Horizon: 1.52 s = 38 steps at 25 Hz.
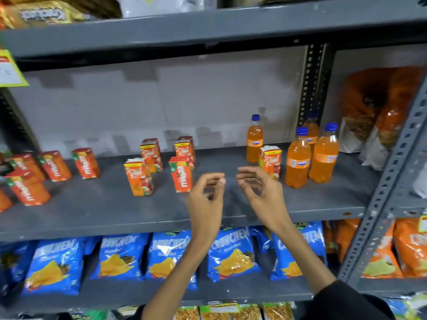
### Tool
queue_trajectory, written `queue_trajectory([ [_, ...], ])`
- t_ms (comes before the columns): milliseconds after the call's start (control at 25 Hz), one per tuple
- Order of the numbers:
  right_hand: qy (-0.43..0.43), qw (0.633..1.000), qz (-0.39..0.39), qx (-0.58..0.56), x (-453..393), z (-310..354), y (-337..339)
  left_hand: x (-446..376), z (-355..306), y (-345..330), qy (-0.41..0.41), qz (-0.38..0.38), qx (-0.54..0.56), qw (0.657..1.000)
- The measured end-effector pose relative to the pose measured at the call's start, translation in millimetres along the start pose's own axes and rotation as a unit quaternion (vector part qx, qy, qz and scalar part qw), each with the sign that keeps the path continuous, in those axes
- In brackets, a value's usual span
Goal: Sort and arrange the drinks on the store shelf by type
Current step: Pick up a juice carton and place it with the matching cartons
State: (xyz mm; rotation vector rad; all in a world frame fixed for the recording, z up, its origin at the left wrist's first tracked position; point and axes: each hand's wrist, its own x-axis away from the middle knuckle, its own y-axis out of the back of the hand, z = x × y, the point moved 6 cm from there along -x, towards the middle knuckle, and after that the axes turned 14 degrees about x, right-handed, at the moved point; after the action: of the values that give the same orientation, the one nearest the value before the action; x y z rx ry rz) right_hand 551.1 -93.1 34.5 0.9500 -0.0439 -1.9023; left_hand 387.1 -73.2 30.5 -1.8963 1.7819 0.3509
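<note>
Several orange-red juice cartons stand on the grey middle shelf [104, 211]. One group is at the far left [54, 166], another in the middle [138, 177], and one lone carton [270, 161] sits among the bottles. Several orange soda bottles with blue caps stand at the right, one at the back [254, 140] and a cluster further right [298, 159]. My left hand [205, 199] and my right hand [263, 190] hover side by side above the shelf front, fingers curled and apart, holding nothing. The right hand is just in front of the lone carton.
Blue chip bags [55, 266] fill the shelf below, with orange bags [406, 248] to the right. Clear snack bags [379, 116] sit at the far right past a perforated metal upright [390, 179]. The upper shelf [208, 28] hangs overhead.
</note>
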Motion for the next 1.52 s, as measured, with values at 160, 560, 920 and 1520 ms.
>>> queue_trajectory([
  [160, -0.031, 0.993, 0.111, -0.032, -18, 15, -80, -29, 15, 75, 0.003, -0.049, -0.034, 0.998],
  [560, -0.095, 0.980, 0.176, -0.018, -41, 22, -150, -85, 65, 91, 0.153, 0.089, -0.072, 0.982],
  [920, -0.087, 0.981, 0.165, -0.046, -8, 47, -138, -55, 26, 120, 0.112, 0.126, -0.020, 0.985],
  [1520, -0.016, 0.969, 0.227, -0.092, 6, 195, -359, -115, 2, 380, 0.079, 0.069, -0.056, 0.993],
])
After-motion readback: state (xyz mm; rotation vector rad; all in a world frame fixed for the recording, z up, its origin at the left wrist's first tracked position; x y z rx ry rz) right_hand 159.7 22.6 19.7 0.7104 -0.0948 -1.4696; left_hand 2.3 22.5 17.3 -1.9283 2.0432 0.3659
